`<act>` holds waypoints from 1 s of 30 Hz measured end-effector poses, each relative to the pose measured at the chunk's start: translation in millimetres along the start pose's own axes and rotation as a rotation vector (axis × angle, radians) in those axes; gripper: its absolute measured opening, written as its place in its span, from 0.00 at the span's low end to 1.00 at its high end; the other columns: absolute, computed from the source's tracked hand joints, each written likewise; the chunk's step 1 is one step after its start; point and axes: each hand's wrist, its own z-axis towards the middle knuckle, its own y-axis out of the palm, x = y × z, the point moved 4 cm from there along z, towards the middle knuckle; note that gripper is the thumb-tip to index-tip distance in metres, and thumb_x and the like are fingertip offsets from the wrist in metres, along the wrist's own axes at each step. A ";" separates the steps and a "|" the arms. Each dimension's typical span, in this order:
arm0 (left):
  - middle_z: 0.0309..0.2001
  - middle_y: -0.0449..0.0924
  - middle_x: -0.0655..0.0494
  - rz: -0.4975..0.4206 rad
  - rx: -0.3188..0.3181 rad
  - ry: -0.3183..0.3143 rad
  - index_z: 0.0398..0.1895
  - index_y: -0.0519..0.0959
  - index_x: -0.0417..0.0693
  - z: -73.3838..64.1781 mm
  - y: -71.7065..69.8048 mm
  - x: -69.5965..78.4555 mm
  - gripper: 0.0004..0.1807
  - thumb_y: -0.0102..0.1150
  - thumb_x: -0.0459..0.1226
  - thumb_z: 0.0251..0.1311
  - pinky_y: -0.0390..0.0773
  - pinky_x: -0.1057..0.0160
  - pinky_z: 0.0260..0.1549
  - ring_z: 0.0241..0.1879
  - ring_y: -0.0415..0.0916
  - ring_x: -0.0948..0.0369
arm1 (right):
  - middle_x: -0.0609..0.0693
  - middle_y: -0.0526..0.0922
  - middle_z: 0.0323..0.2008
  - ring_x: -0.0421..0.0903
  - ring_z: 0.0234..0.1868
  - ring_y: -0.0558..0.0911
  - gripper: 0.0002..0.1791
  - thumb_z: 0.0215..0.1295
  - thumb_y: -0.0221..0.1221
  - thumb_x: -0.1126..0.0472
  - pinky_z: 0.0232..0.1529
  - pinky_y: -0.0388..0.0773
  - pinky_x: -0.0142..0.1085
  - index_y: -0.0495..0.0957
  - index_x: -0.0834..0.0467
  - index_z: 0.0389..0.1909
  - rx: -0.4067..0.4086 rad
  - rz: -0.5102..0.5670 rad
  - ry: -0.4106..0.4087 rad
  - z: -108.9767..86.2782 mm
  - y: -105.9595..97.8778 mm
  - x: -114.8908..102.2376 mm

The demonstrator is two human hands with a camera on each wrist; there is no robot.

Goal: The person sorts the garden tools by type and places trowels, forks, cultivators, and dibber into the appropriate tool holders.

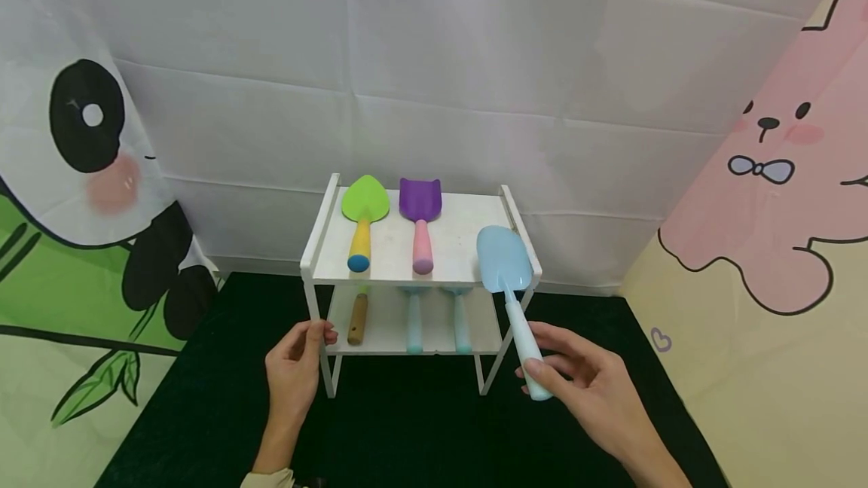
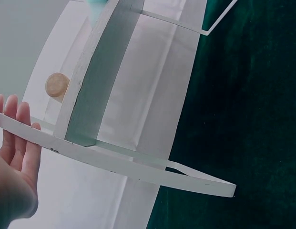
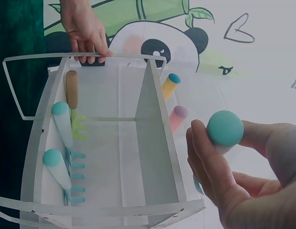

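My right hand [image 1: 597, 390] holds a light blue toy shovel [image 1: 505, 258] by its handle, blade up, at the front right of a white two-tier shelf [image 1: 468, 239]. In the right wrist view the handle's round turquoise end [image 3: 225, 128] faces the camera. My left hand [image 1: 293, 371] grips the shelf's left front leg [image 2: 105, 162] between thumb and fingers. On the top tier lie a green trowel [image 1: 366, 198] with a yellow handle and a purple shovel [image 1: 420, 200] with a pink handle, side by side.
The lower tier holds a wooden-handled green rake [image 1: 357, 318] and two light blue rakes [image 1: 414, 322], their prongs visible in the right wrist view. Dark green cloth [image 1: 407, 435] covers the floor. A white sheet [image 1: 441, 96] hangs behind, with panda and pink animal drawings at the sides.
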 end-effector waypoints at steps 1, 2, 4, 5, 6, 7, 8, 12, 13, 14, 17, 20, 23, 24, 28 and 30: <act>0.37 0.86 0.46 0.001 0.001 0.000 0.42 0.84 0.37 0.1 0.0 -0.5 0.12 0.52 0.34 0.78 0.79 0.75 0.47 0.38 0.83 0.64 | 0.66 0.79 0.56 0.54 0.43 0.89 0.23 0.73 0.59 0.71 0.46 0.86 0.43 0.72 0.66 0.67 0.000 0.002 -0.002 2.3 0.1 0.0; 0.37 0.86 0.47 0.001 0.003 -0.001 0.42 0.84 0.37 0.2 0.0 -1.0 0.12 0.52 0.33 0.77 0.79 0.75 0.47 0.38 0.83 0.64 | 0.67 0.79 0.56 0.54 0.43 0.89 0.22 0.73 0.59 0.71 0.46 0.86 0.43 0.72 0.67 0.67 0.001 0.003 -0.003 4.5 0.1 0.2; 0.37 0.86 0.47 0.004 0.005 -0.002 0.42 0.84 0.37 0.4 0.1 -1.6 0.11 0.53 0.33 0.77 0.79 0.75 0.47 0.38 0.83 0.64 | 0.67 0.79 0.56 0.53 0.42 0.89 0.22 0.74 0.59 0.71 0.46 0.86 0.42 0.72 0.67 0.67 0.005 0.007 0.000 8.8 0.1 0.5; 0.37 0.86 0.47 0.005 0.006 -0.004 0.42 0.84 0.37 0.4 0.2 -1.9 0.11 0.53 0.33 0.77 0.79 0.75 0.47 0.38 0.83 0.64 | 0.67 0.79 0.56 0.53 0.42 0.89 0.22 0.74 0.59 0.70 0.46 0.86 0.41 0.72 0.66 0.67 0.008 0.009 0.004 11.1 -0.1 0.7; 0.37 0.86 0.47 0.004 0.007 -0.005 0.42 0.84 0.37 0.4 0.3 -2.2 0.11 0.53 0.33 0.77 0.79 0.75 0.47 0.38 0.83 0.64 | 0.67 0.79 0.56 0.53 0.42 0.90 0.22 0.74 0.59 0.70 0.46 0.86 0.41 0.72 0.66 0.67 0.011 0.014 0.008 13.5 -0.2 0.8; 0.37 0.86 0.47 0.004 0.007 -0.007 0.42 0.84 0.37 0.5 0.4 -2.4 0.11 0.53 0.34 0.77 0.79 0.75 0.47 0.38 0.83 0.64 | 0.67 0.80 0.56 0.53 0.42 0.90 0.23 0.74 0.59 0.70 0.46 0.86 0.41 0.72 0.66 0.67 0.014 0.018 0.012 15.9 -0.3 1.0; 0.37 0.86 0.47 0.002 0.007 -0.009 0.42 0.84 0.37 0.6 0.6 -2.7 0.11 0.53 0.34 0.77 0.79 0.75 0.47 0.38 0.83 0.64 | 0.67 0.80 0.56 0.53 0.41 0.90 0.23 0.74 0.59 0.69 0.46 0.86 0.40 0.72 0.66 0.67 0.016 0.021 0.014 18.3 -0.4 1.1; 0.38 0.86 0.46 0.000 0.008 -0.019 0.42 0.84 0.37 0.9 1.0 -5.0 0.12 0.52 0.33 0.77 0.79 0.74 0.47 0.38 0.83 0.64 | 0.67 0.80 0.56 0.52 0.40 0.90 0.23 0.74 0.60 0.68 0.45 0.86 0.39 0.73 0.66 0.67 0.028 0.027 0.034 27.6 -0.5 1.8; 0.38 0.86 0.45 0.005 0.011 -0.022 0.42 0.84 0.36 1.0 1.1 -5.1 0.12 0.52 0.33 0.78 0.79 0.75 0.47 0.37 0.83 0.64 | 0.67 0.80 0.56 0.52 0.41 0.90 0.23 0.74 0.60 0.67 0.45 0.86 0.39 0.73 0.66 0.67 0.030 0.021 0.040 29.8 -0.3 2.1; 0.38 0.86 0.44 0.009 0.013 -0.024 0.42 0.84 0.35 1.0 1.3 -5.2 0.12 0.52 0.32 0.77 0.79 0.75 0.46 0.37 0.83 0.65 | 0.66 0.80 0.56 0.51 0.41 0.90 0.23 0.74 0.61 0.67 0.44 0.86 0.39 0.73 0.65 0.67 0.033 0.015 0.047 31.9 -0.2 2.4; 0.38 0.85 0.41 0.026 0.021 -0.028 0.42 0.83 0.33 0.7 1.6 -4.8 0.12 0.51 0.31 0.78 0.79 0.76 0.46 0.37 0.83 0.65 | 0.65 0.81 0.56 0.49 0.44 0.89 0.23 0.74 0.61 0.65 0.44 0.86 0.38 0.73 0.64 0.67 0.042 -0.005 0.062 39.2 0.1 3.0; 0.38 0.85 0.40 0.034 0.021 -0.027 0.43 0.83 0.32 0.6 1.6 -4.6 0.12 0.51 0.31 0.78 0.79 0.75 0.46 0.37 0.83 0.65 | 0.64 0.81 0.56 0.46 0.45 0.89 0.23 0.74 0.62 0.64 0.43 0.86 0.37 0.74 0.64 0.66 0.057 -0.013 0.081 46.7 -0.1 2.9; 0.38 0.86 0.42 0.016 0.013 -0.024 0.42 0.83 0.34 0.7 1.0 -5.4 0.12 0.51 0.32 0.78 0.79 0.74 0.46 0.37 0.83 0.65 | 0.65 0.81 0.56 0.44 0.44 0.89 0.24 0.73 0.62 0.63 0.43 0.86 0.36 0.74 0.65 0.66 0.066 -0.021 0.100 53.3 -0.3 2.3; 0.38 0.86 0.43 0.010 0.012 -0.024 0.42 0.84 0.35 0.7 0.8 -5.2 0.12 0.52 0.32 0.78 0.80 0.74 0.46 0.37 0.84 0.65 | 0.64 0.82 0.56 0.43 0.44 0.89 0.24 0.73 0.63 0.62 0.42 0.86 0.36 0.74 0.65 0.66 0.069 -0.028 0.108 55.2 -0.4 2.0; 0.37 0.86 0.44 0.001 0.014 -0.026 0.42 0.84 0.34 -0.3 1.2 1.3 0.12 0.52 0.32 0.77 0.80 0.74 0.46 0.37 0.84 0.65 | 0.64 0.82 0.56 0.41 0.44 0.89 0.25 0.73 0.63 0.60 0.42 0.86 0.34 0.74 0.65 0.66 0.068 -0.056 0.118 62.0 -0.4 -0.4; 0.37 0.86 0.44 0.008 0.012 -0.027 0.42 0.83 0.33 -1.5 2.2 10.1 0.12 0.51 0.32 0.78 0.80 0.74 0.46 0.37 0.83 0.65 | 0.64 0.82 0.55 0.42 0.44 0.89 0.25 0.73 0.63 0.60 0.42 0.86 0.34 0.74 0.65 0.66 0.070 -0.069 0.123 64.5 -0.9 -1.4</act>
